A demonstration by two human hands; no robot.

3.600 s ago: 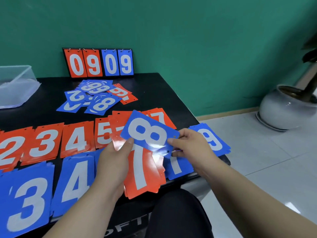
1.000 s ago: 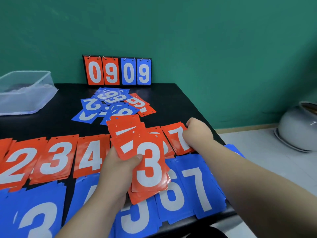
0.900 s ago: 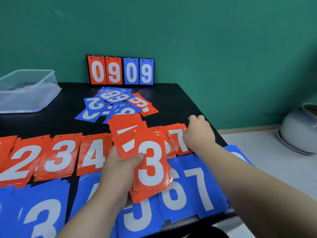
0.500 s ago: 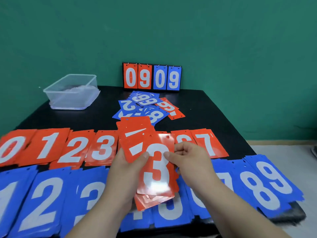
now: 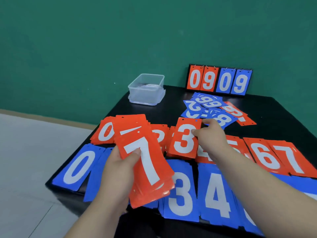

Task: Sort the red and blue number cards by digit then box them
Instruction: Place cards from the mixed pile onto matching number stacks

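Note:
My left hand (image 5: 118, 176) grips a fanned stack of red cards (image 5: 145, 162) with a 7 on top, thumb across its face. My right hand (image 5: 210, 136) pinches the right edge of a red 3 card (image 5: 186, 138), which lies on the red 3 pile in the far row. That red row shows 0 (image 5: 106, 132), then 6 (image 5: 265, 157) and 7 (image 5: 289, 159) on the right. In the near row lie blue piles 0 (image 5: 77, 167), 3 (image 5: 181, 194) and 4 (image 5: 217, 196).
A clear plastic box (image 5: 146, 89) stands at the table's far left corner. A loose heap of blue and red cards (image 5: 214, 109) lies behind my right hand. A flip scoreboard (image 5: 218, 80) reading 0909 leans on the green wall. The black table's left edge (image 5: 56, 177) is close.
My right hand has taken the red 3 off the held stack and carried it forward onto the red 3 pile. A 7 now tops the stack. My view has swung left.

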